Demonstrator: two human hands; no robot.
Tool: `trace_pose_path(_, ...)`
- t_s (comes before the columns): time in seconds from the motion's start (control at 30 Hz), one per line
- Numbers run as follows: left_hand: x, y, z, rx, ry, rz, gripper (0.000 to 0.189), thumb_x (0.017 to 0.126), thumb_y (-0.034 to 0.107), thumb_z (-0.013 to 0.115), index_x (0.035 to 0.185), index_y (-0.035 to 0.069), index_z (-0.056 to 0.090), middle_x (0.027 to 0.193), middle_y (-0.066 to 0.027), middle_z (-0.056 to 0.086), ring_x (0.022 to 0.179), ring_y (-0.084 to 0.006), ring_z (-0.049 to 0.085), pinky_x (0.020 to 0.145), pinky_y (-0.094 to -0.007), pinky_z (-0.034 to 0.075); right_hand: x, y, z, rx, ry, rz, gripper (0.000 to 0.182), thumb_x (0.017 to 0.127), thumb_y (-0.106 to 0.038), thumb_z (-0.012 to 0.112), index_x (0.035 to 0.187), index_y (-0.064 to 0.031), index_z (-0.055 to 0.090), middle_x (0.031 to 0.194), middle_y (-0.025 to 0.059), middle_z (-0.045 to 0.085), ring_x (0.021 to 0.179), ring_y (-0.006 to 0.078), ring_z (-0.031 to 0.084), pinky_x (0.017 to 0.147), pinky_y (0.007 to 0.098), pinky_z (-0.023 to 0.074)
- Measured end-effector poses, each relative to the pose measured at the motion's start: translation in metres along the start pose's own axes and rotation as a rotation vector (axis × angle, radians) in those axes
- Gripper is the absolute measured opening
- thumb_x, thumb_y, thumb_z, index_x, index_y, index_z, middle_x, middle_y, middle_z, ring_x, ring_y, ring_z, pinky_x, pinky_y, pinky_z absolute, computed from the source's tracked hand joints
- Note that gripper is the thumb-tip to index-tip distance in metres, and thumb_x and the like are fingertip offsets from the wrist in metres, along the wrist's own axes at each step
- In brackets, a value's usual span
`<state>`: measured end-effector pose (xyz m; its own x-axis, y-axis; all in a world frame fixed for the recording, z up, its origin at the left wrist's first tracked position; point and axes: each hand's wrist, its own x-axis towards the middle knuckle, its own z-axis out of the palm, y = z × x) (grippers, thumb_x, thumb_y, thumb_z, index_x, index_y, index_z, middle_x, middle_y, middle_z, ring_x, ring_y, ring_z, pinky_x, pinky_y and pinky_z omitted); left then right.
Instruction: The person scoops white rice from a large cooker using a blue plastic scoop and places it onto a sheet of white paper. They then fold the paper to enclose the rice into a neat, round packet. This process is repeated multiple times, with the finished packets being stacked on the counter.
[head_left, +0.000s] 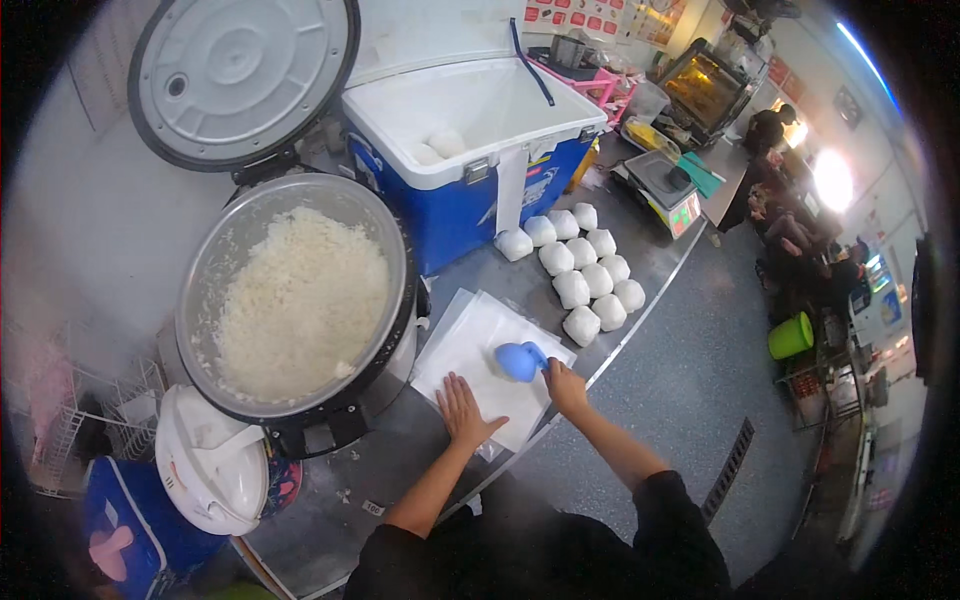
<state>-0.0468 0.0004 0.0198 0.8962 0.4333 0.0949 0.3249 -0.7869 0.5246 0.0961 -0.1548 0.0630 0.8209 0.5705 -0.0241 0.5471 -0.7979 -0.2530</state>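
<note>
My left hand (463, 414) lies with fingers spread on a stack of white paper sheets (491, 322) at the table's front edge. Held by its handle, a blue plastic scoop (516, 363) rests mouth down on the same stack, with my right hand (564, 387) gripping it. What is under the scoop is hidden. To the left stands a large rice cooker pot (193, 300) of cooked white rice (304, 307), its grey lid (247, 82) raised. Beyond the paper sit several white wrapped bundles (597, 280), grouped in rows.
A blue cooler box (457, 232) stands open behind, with white bundles (447, 142) inside. Back right is a digital scale (660, 180). A white lid (206, 465) leans at lower left above another blue box (120, 502). People (787, 187) are beyond the grey floor.
</note>
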Motion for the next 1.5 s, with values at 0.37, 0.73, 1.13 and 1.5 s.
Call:
trace_pose_path(0.37, -0.002, -0.001, 0.007, 0.027, -0.051, -0.091, 0.126, 0.048, 0.067, 0.063, 0.13, -0.009, 0.005, 0.137, -0.0267, -0.002, 0.129, -0.0359, -0.004, 0.099, -0.0539, -0.004, -0.001, -0.021, 0.017, 0.134, -0.198, -0.135, 0.051, 0.073, -0.049, 0.057, 0.094, -0.0053, 0.04, 0.069, 0.0183, 0.057, 0.064, 0.036, 0.058, 0.057, 0.0428, 0.0462)
trace_pose_path(0.73, 0.0, 0.007, 0.002, 0.11, -0.132, -0.173, 0.127, 0.045, 0.071, 0.061, 0.132, -0.005, 0.007, 0.138, -0.0245, -0.001, 0.129, -0.035, -0.005, 0.098, -0.0562, -0.004, 0.067, 0.018, 0.022, 0.1, -0.345, -0.54, 0.054, 0.073, -0.053, 0.054, 0.095, -0.0071, 0.038, 0.062, 0.0151, 0.057, 0.058, 0.0348, 0.058, 0.051, 0.0419, 0.0457)
trace_pose_path(1.13, -0.002, 0.014, 0.003, 0.17, -0.153, -0.362, 0.13, 0.04, 0.073, 0.063, 0.134, 0.001, 0.008, 0.138, -0.0247, -0.006, 0.127, -0.0384, -0.011, 0.092, -0.0623, -0.007, 0.071, -0.018, -0.01, -0.061, -0.35, -0.576, 0.051, 0.078, -0.047, 0.051, 0.098, -0.0011, 0.04, 0.067, 0.016, 0.06, 0.058, 0.033, 0.059, 0.051, 0.0419, 0.0471)
trace_pose_path(1.5, -0.078, 0.037, 0.001, 0.172, 0.331, -0.851, 0.091, 0.065, 0.052, 0.061, 0.132, 0.006, 0.02, 0.138, -0.0223, 0.004, 0.127, -0.0409, -0.004, 0.091, -0.0625, -0.008, 0.088, -0.021, -0.091, 0.876, -0.088, -0.574, 0.028, 0.079, -0.017, 0.054, 0.098, 0.0014, 0.043, 0.073, 0.0179, 0.056, 0.067, 0.0294, 0.058, 0.058, 0.0363, 0.0446)
